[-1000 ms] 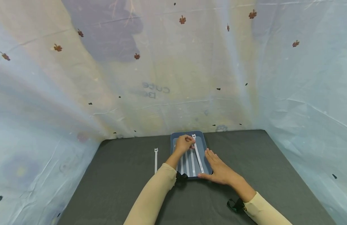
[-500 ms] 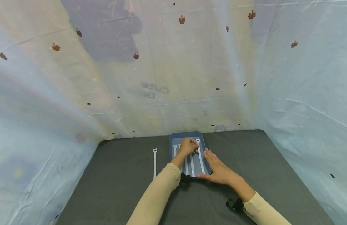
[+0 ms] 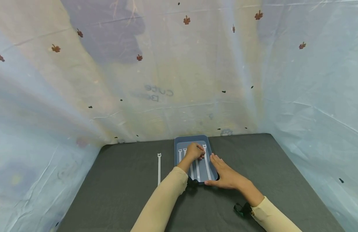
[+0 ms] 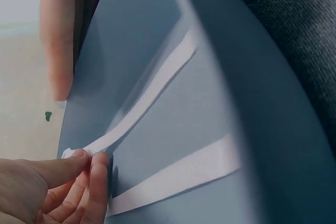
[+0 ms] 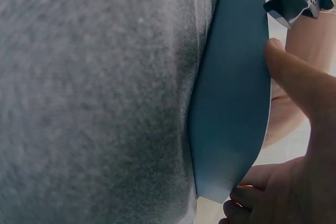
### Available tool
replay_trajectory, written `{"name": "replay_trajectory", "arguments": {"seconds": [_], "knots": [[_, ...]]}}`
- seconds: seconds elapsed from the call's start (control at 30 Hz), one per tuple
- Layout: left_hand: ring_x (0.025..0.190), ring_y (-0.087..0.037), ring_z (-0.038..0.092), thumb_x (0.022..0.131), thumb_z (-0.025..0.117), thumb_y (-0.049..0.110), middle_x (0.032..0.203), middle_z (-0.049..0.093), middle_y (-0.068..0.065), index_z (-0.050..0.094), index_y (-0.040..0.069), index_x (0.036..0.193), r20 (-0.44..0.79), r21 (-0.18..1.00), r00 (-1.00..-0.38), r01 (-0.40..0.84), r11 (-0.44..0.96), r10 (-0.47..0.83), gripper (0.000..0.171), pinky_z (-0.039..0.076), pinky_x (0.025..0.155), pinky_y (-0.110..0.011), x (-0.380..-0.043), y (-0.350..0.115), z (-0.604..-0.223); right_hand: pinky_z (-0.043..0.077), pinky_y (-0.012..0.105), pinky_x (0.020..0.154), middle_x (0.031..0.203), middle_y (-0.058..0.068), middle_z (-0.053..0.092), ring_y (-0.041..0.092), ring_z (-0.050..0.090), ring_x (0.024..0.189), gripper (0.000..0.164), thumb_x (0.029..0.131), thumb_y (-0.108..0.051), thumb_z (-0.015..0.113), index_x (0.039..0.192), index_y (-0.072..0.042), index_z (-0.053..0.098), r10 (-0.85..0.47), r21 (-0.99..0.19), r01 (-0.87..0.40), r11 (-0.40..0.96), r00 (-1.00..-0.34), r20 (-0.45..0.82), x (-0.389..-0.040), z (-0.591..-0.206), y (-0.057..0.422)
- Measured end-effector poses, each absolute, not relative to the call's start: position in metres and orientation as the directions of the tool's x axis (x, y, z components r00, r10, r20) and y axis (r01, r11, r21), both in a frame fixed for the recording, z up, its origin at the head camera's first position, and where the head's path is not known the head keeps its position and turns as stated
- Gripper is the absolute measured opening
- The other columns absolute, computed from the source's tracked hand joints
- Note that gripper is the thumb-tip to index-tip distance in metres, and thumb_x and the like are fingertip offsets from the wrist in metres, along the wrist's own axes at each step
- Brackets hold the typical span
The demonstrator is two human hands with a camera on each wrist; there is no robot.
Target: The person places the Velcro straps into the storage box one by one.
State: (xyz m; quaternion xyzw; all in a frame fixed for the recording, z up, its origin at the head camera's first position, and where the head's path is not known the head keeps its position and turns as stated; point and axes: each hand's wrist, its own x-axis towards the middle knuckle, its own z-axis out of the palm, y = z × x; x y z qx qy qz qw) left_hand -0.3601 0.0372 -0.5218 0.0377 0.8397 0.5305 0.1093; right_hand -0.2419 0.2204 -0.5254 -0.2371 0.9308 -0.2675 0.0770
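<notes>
A blue-grey tray (image 3: 190, 139) lies on the cloth, with several white cable straps with slotted heads laid lengthwise in it. My left hand (image 3: 194, 152) reaches over the tray and pinches the rightmost strap (image 3: 207, 164) just below its head. In the left wrist view, thumb and fingertip grip this strap (image 4: 142, 103), and its tail runs to the tray's near wall. Another strap (image 4: 178, 176) lies beside it. My right hand (image 3: 226, 175) rests at the tray's near right corner, fingers straight along the side and thumb at the front rim. The right wrist view shows that thumb (image 5: 286, 66) on the tray's edge.
One more white strap (image 3: 159, 167) lies on the dark grey cloth (image 3: 129, 180) left of the tray, partly covered by my left sleeve. A patterned plastic sheet (image 3: 179, 80) rises behind the table and along both sides.
My left hand has moved slightly right and toward me, bringing the strap's head lower in the tray, more in line with the other straps. My right hand has stayed at the corner.
</notes>
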Motion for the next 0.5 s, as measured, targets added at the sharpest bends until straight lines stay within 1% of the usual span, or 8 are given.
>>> {"name": "replay_trajectory", "arguments": {"seconds": [0.2,0.5], "knots": [[0.067,-0.025,0.077,0.094,0.079,-0.006,0.079,0.076,-0.014,0.073,-0.002,0.093,-0.153,0.900,-0.974,-0.069,0.431,0.165,0.007,0.066,0.061,-0.034,-0.3591,0.0384,-0.5220,0.018,0.066,0.130,0.178,0.026,0.008,0.047,0.010,0.164,0.121,0.094,-0.067,0.074,0.170,0.005,0.013,-0.483,-0.529,-0.403,0.747,-0.876,-0.016,-0.2417,-0.5253,0.2197],[0.067,-0.022,0.077,0.097,0.076,-0.005,0.081,0.075,-0.014,0.072,-0.003,0.095,-0.161,0.906,-0.974,-0.081,0.415,0.162,0.005,0.067,0.065,-0.033,-0.3566,0.0389,-0.5198,0.020,0.066,0.130,0.177,0.026,0.009,0.047,0.010,0.163,0.122,0.093,-0.066,0.075,0.169,0.006,0.013,-0.481,-0.528,-0.405,0.747,-0.877,-0.009,-0.2419,-0.5258,0.2206]]}}
